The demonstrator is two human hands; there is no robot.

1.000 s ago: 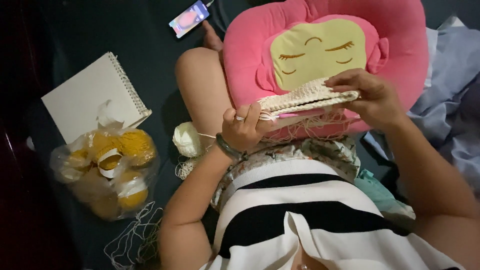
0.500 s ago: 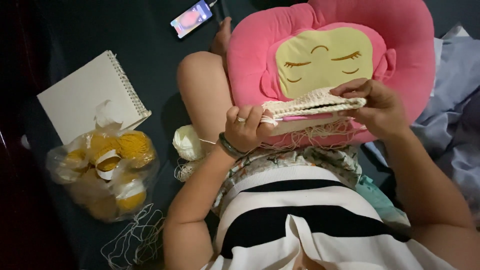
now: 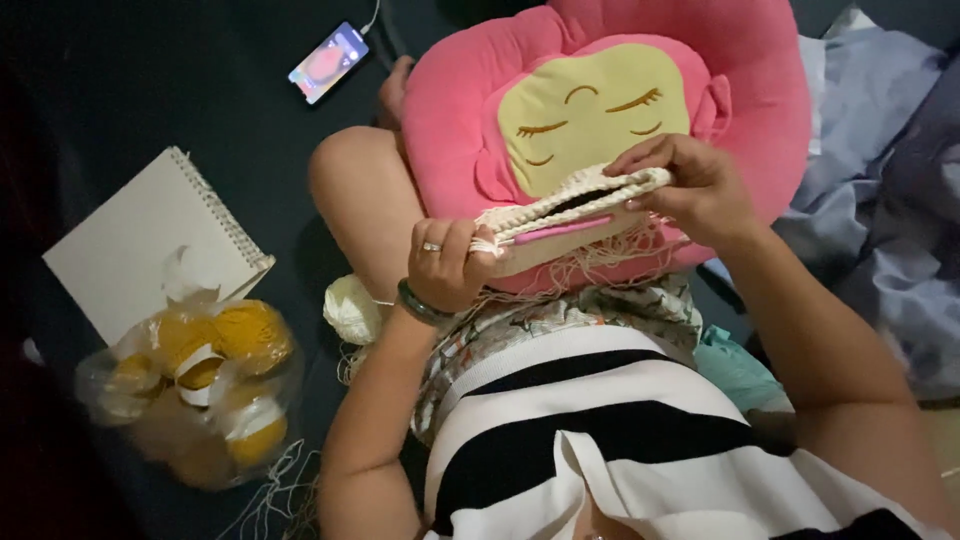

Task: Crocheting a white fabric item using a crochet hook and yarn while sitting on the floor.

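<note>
Ringed left hand [image 3: 447,262], green bracelet [image 3: 420,305], black-and-white striped top [image 3: 600,430]

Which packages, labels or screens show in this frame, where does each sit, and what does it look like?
Phone: top left on the dark surface, a slim rectangle with a lit screen in pink and blue, a cable at its upper end.
Clear plastic bag: lower left beside the spiral notepad, crumpled, holding yellow yarn skeins.
Paper bands: white strips wrapped around the skeins inside the bag.
</note>
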